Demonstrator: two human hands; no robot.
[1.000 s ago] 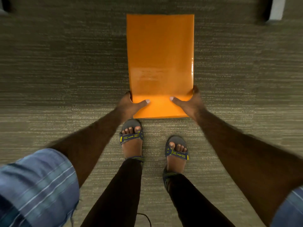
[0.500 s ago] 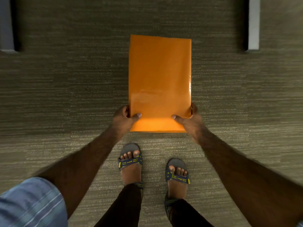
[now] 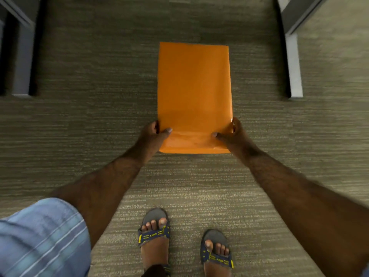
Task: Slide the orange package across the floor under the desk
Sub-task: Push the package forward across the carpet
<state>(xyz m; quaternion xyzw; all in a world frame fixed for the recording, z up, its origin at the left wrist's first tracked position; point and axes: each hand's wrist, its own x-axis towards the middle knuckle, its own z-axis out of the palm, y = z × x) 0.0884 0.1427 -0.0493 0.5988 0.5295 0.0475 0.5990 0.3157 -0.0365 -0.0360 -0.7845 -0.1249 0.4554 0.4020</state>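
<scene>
A flat, glossy orange package (image 3: pixel 194 90) lies lengthwise on the grey carpet, its far end pointing into the shaded space under the desk. My left hand (image 3: pixel 152 137) grips its near left corner, thumb on top. At the near right corner my right hand (image 3: pixel 232 136) holds it the same way. Both arms are stretched forward. Whether the package rests fully on the floor or is slightly lifted, I cannot tell.
A grey desk leg (image 3: pixel 23 60) stands at the left and a lighter one (image 3: pixel 293 64) at the right, with the package between them. My two sandalled feet (image 3: pixel 154 234) stand on the carpet (image 3: pixel 99 116) behind the package.
The package and both hands have moved forward, farther from my feet and in between the desk legs. My grip on its near corners is unchanged.
</scene>
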